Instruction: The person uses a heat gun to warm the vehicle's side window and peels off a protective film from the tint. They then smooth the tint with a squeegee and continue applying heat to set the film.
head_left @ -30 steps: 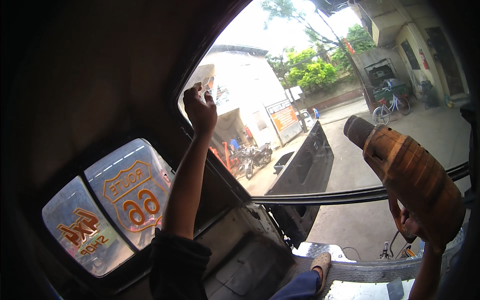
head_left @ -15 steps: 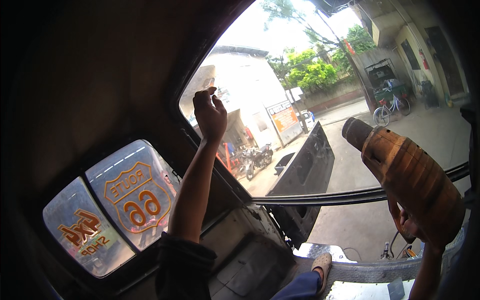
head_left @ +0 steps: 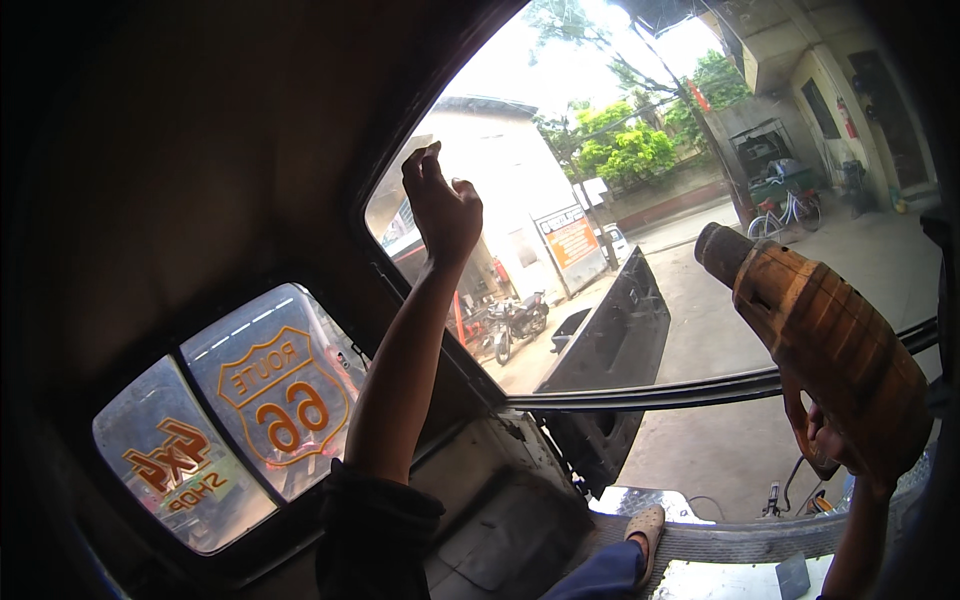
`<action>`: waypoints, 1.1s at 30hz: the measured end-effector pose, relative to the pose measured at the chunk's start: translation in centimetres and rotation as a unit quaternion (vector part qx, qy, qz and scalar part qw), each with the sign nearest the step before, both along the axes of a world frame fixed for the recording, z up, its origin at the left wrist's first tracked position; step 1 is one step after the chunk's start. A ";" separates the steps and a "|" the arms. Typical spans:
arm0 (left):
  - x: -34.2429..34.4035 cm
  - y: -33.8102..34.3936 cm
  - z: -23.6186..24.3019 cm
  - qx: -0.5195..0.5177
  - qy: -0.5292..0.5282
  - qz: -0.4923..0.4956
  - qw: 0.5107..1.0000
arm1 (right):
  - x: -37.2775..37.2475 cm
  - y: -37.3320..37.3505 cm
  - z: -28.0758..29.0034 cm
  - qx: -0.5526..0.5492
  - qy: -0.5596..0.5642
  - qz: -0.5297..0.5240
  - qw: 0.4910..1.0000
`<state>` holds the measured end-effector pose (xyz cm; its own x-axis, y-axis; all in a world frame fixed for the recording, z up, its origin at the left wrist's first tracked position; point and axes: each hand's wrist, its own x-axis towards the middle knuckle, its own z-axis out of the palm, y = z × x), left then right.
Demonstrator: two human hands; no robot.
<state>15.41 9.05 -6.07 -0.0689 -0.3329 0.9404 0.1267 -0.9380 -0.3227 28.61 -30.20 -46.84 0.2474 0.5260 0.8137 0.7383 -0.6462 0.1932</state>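
Observation:
My left hand (head_left: 440, 205) is raised against the upper left of the large vehicle window (head_left: 520, 195), fingers bent and thumb apart; nothing shows clearly in it. My right hand (head_left: 830, 440) grips the handle of a bulky, worn orange-brown tool (head_left: 830, 340), resembling a heat gun. Its dark metal nozzle points up and left toward the glass, well to the right of my left hand.
A smaller lettered side window (head_left: 270, 390) sits at left in the dark cabin. Below are a foot in a beige clog (head_left: 645, 530) and a metal sill (head_left: 640, 500). A black door panel (head_left: 605, 340) stands open outside, with a motorcycle (head_left: 515, 325) and bicycle (head_left: 785, 215) beyond.
My left hand has moved rightward along the glass, dipping slightly and then rising higher. The tool in my right hand has shifted only slightly.

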 end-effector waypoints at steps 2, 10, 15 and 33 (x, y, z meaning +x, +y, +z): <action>0.1 -0.3 0.1 -0.018 -0.002 -0.039 0.999 | -0.3 -0.4 0.7 -0.011 0.005 -0.002 1.000; 0.6 -1.7 0.0 -0.082 -0.015 -0.079 0.993 | -2.3 -0.8 2.4 -0.157 -0.199 -0.183 0.950; 0.9 -1.8 0.3 -0.086 -0.028 -0.072 0.993 | -2.6 -0.6 2.5 -0.097 -0.210 -0.152 0.961; -0.1 -2.7 -0.1 -0.100 0.016 -0.045 0.994 | -4.2 0.2 2.8 0.280 0.486 0.391 0.729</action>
